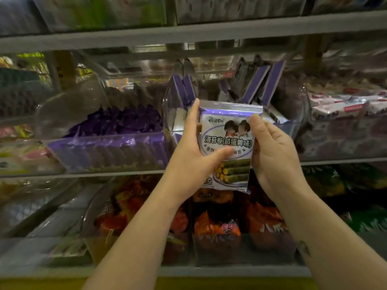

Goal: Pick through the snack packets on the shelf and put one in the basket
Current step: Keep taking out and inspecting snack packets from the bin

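A white and purple seaweed-roll snack packet (227,130) is held upright in front of the middle shelf. My left hand (188,155) grips its left edge, thumb across the front. My right hand (272,151) holds its right edge, fingertips at the top right corner. Behind it, a clear bin (293,130) holds more packets of the same purple kind (261,84), standing on end. No basket is in view.
A clear bin of dark purple packets (117,126) sits to the left. White and red packets (345,105) fill the bin at right. Orange and red packets (215,225) lie on the lower shelf. A grey shelf rail (188,36) runs above.
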A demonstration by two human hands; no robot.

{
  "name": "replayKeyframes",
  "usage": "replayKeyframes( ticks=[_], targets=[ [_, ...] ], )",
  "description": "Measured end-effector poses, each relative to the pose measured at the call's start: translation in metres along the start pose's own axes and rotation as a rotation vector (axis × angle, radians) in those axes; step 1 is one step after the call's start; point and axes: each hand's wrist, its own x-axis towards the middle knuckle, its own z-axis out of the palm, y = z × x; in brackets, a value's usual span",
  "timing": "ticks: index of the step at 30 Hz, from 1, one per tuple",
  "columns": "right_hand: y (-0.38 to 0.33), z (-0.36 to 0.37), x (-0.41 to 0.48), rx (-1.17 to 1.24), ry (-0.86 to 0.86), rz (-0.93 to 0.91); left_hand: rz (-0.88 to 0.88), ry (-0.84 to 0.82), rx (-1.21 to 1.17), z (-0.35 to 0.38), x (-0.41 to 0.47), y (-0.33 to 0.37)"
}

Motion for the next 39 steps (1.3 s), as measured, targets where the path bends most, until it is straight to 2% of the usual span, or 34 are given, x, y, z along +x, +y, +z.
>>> replayKeyframes(
  ticks=[5,8,11,17,23,27,30,32,34,39],
  targets=[
    [0.017,-0.006,-0.008,0.048,0.004,0.041,-0.038,0.017,-0.014,0.004,-0.007,-0.011],
    [0.026,-0.010,-0.016,0.047,-0.006,0.033,-0.097,0.072,-0.203,0.008,-0.015,-0.018],
    [0.034,-0.014,-0.020,0.050,-0.008,0.060,-0.183,0.090,-0.282,0.011,-0.019,-0.027],
    [0.037,-0.017,-0.024,0.130,-0.045,0.137,-0.284,0.000,-0.374,0.002,-0.024,-0.035],
    [0.038,-0.021,-0.027,0.065,-0.074,0.184,-0.374,-0.066,-0.412,-0.010,-0.032,-0.035],
    [0.035,-0.031,-0.027,-0.077,-0.246,0.241,-0.406,-0.015,-0.457,-0.011,-0.035,-0.036],
    [0.031,-0.044,-0.029,-0.230,-0.504,0.433,-0.435,0.034,-0.525,-0.013,-0.035,-0.036],
    [0.034,-0.049,-0.032,-0.264,-0.602,0.579,-0.478,0.036,-0.528,-0.013,-0.036,-0.037],
    [0.038,-0.052,-0.036,-0.266,-0.615,0.673,-0.548,-0.011,-0.503,-0.013,-0.040,-0.040],
    [0.040,-0.060,-0.042,-0.196,-0.581,0.817,-0.743,-0.349,-0.557,-0.018,-0.056,-0.047]
  ],
)
